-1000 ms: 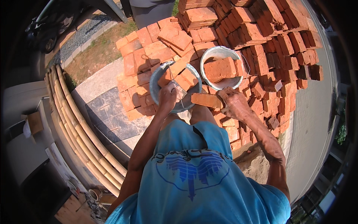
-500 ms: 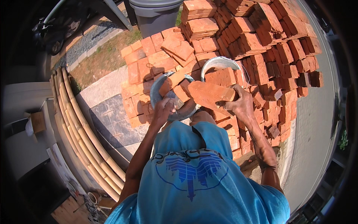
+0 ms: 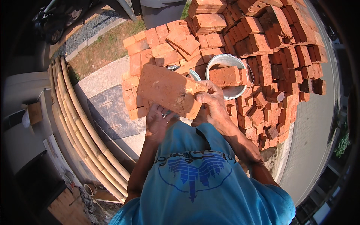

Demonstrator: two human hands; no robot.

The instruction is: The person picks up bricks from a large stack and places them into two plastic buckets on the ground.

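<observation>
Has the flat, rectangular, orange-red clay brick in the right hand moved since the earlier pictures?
Yes. The brick has moved left, judged against the round, whitish, wire-handled bucket.

Bright sunlight; shadow across held brick [image 3: 165,86]; bamboo poles [image 3: 83,126] fisheye-bowed; corners black.

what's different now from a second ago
The right hand has carried its brick leftward, broad face now up, so it hides most of the left bucket. The left hand has let go of that bucket's handle and is at the brick's near edge. The right bucket, its bricks and the bamboo poles stayed put.
</observation>
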